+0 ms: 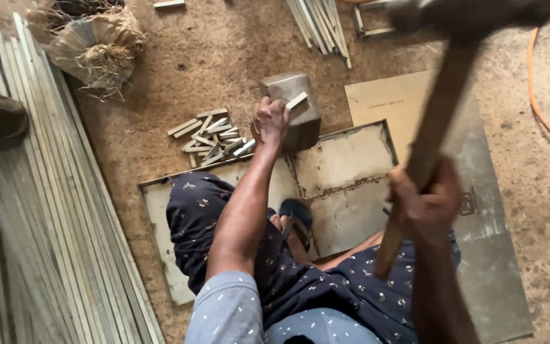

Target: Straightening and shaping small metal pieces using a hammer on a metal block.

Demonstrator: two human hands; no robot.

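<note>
Mid-swing, by the look of it: right hand [423,202] clenched round the wooden hammer handle [429,137], head raised and blurred well above. Left hand [270,122] pinched a short metal strip [296,100] flat on the steel block [295,108], just ahead of its fingers. Next move needs a square blow, clear of the fingertips. Cut pieces [212,137] lay just left of that hand.
</note>
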